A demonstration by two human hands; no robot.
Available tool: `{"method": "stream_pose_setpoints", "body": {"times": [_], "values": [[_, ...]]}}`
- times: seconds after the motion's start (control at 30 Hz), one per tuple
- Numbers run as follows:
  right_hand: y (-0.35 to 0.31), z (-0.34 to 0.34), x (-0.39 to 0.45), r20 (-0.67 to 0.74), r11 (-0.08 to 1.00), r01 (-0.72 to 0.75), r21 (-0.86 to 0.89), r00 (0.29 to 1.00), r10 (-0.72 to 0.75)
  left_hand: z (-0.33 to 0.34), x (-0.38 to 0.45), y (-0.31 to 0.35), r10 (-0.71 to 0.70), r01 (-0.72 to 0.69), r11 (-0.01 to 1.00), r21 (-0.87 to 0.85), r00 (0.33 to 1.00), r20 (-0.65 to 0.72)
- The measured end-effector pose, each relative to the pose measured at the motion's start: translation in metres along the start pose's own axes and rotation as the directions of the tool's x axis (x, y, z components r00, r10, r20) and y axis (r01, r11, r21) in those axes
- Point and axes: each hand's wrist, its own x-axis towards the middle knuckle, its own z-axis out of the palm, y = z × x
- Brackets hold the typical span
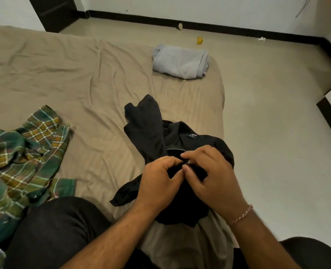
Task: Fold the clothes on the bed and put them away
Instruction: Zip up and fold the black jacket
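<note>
Now hands point(186, 171) pinching black jacket point(155, 133) zipper.

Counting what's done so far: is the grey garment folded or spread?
Folded: the grey garment lies as a compact layered rectangle near the bed's far corner.

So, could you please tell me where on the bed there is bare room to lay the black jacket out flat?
The widest bare sheet lies left of the folded grey garment, beyond the plaid shirt. A narrower strip runs between the shirt and the black jacket. The near right edge is crowded: both hands, left and right, pinch the jacket's zipper there.
</note>
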Motion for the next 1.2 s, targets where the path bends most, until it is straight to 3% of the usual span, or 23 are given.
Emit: {"method": "stream_pose_setpoints", "body": {"times": [0.1, 0.23, 0.43, 0.6, 0.8, 0.93, 1.07, 1.13, 1.2], "values": [[0.014, 0.004, -0.002, 0.091, 0.99, -0.129, 0.062, 0.988, 0.123, 0.0, 0.0, -0.003, -0.042, 0.049, 0.997, -0.066, 0.994, 0.104], [0.025, -0.001, 0.0, 0.152, 0.984, -0.146, 0.099, 0.98, 0.13, -0.003, 0.004, 0.002, -0.135, 0.159, 0.97, -0.183, 0.981, 0.137], [0.026, 0.004, -0.004, -0.014, 0.982, -0.162, 0.099, 0.986, 0.164, -0.003, 0.004, 0.004, -0.158, 0.192, 0.956, -0.223, 0.975, 0.159], [0.017, 0.01, -0.004, -0.127, 0.978, -0.209, 0.009, 0.97, 0.209, 0.0, -0.004, 0.009, -0.118, 0.106, 0.977, -0.185, 0.992, -0.055], [-0.001, 0.008, 0.002, -0.175, 0.962, -0.272, 0.029, 0.946, 0.273, -0.006, -0.017, 0.016, -0.009, -0.011, 0.994, -0.109, 0.984, -0.179], [-0.007, 0.007, 0.001, -0.151, 0.943, -0.322, 0.086, 0.931, 0.332, -0.008, -0.027, 0.019, 0.02, -0.036, 0.996, -0.08, 0.983, -0.184], [-0.01, 0.005, -0.006, -0.125, 0.914, -0.375, 0.156, 0.91, 0.395, -0.01, -0.038, 0.019, 0.029, -0.03, 1.0, -0.005, 0.993, -0.113], [-0.008, 0.002, -0.009, -0.135, 0.931, -0.346, 0.118, 0.923, 0.36, -0.013, -0.038, 0.015, 0.013, -0.015, 0.998, 0.063, 1.0, 0.021], [-0.005, 0.0, -0.01, -0.129, 0.95, -0.301, 0.087, 0.942, 0.311, -0.016, -0.033, 0.011, -0.108, 0.111, 0.994, -0.007, 0.977, 0.183]]}}
